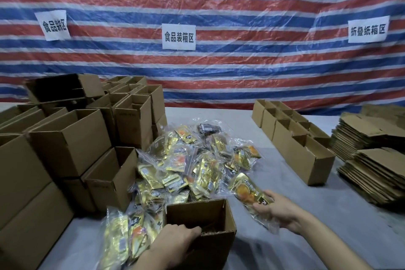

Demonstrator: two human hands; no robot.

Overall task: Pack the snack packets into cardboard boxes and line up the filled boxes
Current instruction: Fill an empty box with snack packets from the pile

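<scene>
Over the grey table (pixel 285 166), the left hand (pixel 175 242) curls its fingers over the near rim of the open box (pixel 219 247), while the right hand (pixel 279 212) pinches a gold snack packet (pixel 247 193) just right of it, the packet pile (pixel 192 160) heaped behind.

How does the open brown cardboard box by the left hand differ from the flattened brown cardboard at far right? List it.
The open brown cardboard box stands erected, top open; the flattened brown cardboard lies folded flat. The box is single, its near rim gripped by the left hand; the flattened cardboard is piled in stacks, untouched. Both are plain brown board on the grey table.
</scene>
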